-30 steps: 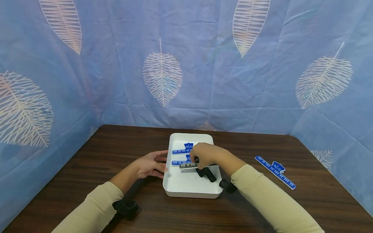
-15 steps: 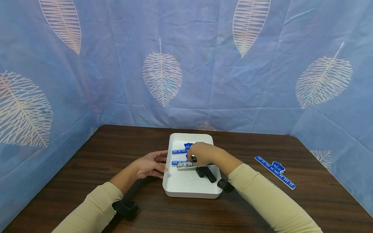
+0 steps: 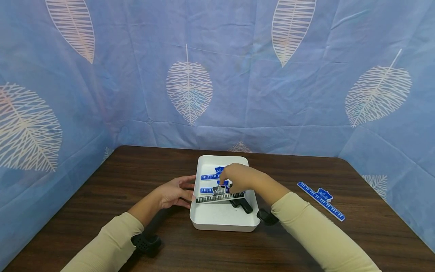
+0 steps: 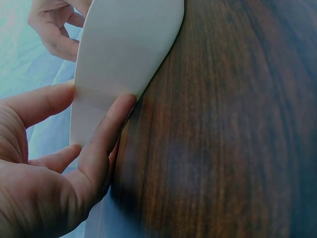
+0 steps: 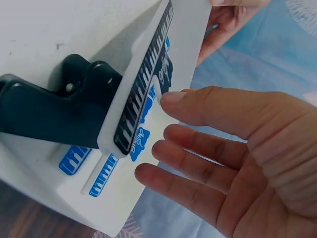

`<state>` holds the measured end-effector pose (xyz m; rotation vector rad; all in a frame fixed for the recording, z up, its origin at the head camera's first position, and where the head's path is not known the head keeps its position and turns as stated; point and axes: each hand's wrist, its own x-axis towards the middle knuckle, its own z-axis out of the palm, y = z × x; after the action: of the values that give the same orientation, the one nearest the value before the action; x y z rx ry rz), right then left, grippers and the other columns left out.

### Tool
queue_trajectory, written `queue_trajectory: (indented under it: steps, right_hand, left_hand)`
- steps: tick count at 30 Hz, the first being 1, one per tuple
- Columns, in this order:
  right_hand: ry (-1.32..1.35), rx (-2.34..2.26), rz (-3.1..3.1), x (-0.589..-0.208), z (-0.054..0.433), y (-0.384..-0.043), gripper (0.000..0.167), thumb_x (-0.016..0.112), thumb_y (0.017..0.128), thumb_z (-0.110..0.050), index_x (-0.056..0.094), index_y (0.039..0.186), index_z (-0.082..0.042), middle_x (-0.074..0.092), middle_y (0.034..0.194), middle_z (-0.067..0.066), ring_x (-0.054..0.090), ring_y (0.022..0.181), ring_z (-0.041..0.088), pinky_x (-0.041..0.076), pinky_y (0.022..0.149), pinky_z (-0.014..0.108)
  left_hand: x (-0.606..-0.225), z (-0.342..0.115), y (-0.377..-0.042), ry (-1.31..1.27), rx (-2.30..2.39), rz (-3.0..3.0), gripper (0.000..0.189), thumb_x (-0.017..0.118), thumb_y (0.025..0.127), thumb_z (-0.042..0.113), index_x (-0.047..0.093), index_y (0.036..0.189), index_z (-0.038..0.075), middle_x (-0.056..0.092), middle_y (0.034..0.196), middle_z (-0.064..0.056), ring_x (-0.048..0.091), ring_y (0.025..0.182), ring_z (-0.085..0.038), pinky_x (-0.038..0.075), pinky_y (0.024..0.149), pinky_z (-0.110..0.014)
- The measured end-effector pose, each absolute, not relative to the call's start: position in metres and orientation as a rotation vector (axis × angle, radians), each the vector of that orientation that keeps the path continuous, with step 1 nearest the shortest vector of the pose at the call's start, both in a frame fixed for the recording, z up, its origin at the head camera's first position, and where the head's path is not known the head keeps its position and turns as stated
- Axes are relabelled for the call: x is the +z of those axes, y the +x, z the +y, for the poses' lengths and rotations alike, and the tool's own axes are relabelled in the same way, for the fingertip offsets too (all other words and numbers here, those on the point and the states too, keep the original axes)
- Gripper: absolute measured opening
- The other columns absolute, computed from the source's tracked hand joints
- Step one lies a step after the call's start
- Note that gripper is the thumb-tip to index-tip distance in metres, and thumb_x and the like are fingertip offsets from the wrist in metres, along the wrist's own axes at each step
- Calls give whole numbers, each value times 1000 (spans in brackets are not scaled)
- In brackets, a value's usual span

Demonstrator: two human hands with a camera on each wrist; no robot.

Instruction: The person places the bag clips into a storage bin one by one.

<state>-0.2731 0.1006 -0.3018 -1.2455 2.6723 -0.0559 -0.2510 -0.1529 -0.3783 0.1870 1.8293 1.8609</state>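
A person in beige sleeves works over a white tray (image 3: 217, 221) set near the middle of a dark wooden table (image 3: 102, 189). The left hand (image 3: 175, 192) rests against the tray's left wall, its fingers (image 4: 106, 134) straight and pressed flat to the outer edge, holding nothing. The right hand (image 3: 239, 178) hovers over the tray's right half, its fingers (image 5: 198, 163) loosely spread and parted; its thumb tip touches the black clip (image 3: 220, 196), a long bar with white keyboard markings, but the grip is not clamped on it. That black clip lies across the tray's middle, one end reaching the tray's left wall, the bar leaning on a black clamp handle (image 5: 54, 111) behind it. Two blue clips (image 3: 211, 176) of the same shape lie side by side toward the tray's far end. A further blue clip (image 3: 321, 201) lies on the bare table well to the right of the tray. Open wood runs all round the tray, widest to its left and right. A blue leaf-print cloth (image 3: 217, 75) backs the table's far edge.
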Motion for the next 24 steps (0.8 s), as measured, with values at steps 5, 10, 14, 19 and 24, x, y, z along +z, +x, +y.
queue_trajectory:
  steps: [5,10,14,19,24]
  right_hand:
    - [-1288,-76,2674,-300,109,-272,26,73,82,-2,75,107,-9,68,111,3,61,108,24,52,90,40]
    - [-1343,-114,2680,-299,119,-269,27,73,81,-2,74,107,-7,68,108,4,63,101,26,53,84,37]
    - [-1372,-162,2673,-297,127,-267,27,74,81,-3,73,108,-6,69,108,6,65,95,27,54,78,35]
    - [-1322,-175,2682,-296,134,-264,30,76,82,-11,72,111,-8,67,114,5,66,95,26,54,79,37]
    - [-1347,-189,2707,-296,141,-261,31,76,82,-14,72,112,-7,66,114,6,66,96,26,53,82,39]
  left_hand:
    - [-379,-153,-251,186,1863,1829,86,65,82,-13,23,154,5,34,146,-29,61,106,-31,56,80,-50]
    - [-379,-154,-251,180,1863,1827,85,65,82,-13,23,154,5,34,146,-28,61,106,-31,56,81,-50]
    - [-379,-154,-252,177,1863,1825,85,65,82,-13,23,154,5,34,146,-28,61,108,-31,55,81,-51]
    - [-379,-154,-252,172,1867,1819,85,65,82,-14,23,154,5,33,146,-28,60,108,-31,55,82,-51]
    - [-378,-154,-251,174,1870,1815,85,64,82,-14,23,154,5,33,146,-29,61,108,-31,55,81,-51]
